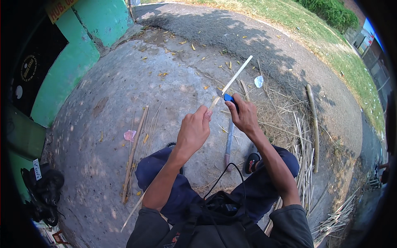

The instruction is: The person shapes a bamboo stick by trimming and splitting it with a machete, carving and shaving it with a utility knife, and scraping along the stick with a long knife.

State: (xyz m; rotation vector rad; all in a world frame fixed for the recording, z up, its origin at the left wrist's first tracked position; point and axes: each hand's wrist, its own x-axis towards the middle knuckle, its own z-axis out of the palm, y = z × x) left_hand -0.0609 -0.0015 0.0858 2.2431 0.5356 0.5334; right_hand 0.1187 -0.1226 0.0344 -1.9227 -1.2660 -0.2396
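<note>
A thin stick (235,77) is pinched by the left hand (193,131); a blue knife (226,97) is gripped by the right hand (245,115).

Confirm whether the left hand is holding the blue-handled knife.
No: the left hand pinches the pale stick; the right hand grips the knife.

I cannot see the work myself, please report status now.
Left hand pinches thin bamboo strip. Right hand grips blue-handled knife against it. Nothing in the way.
</note>
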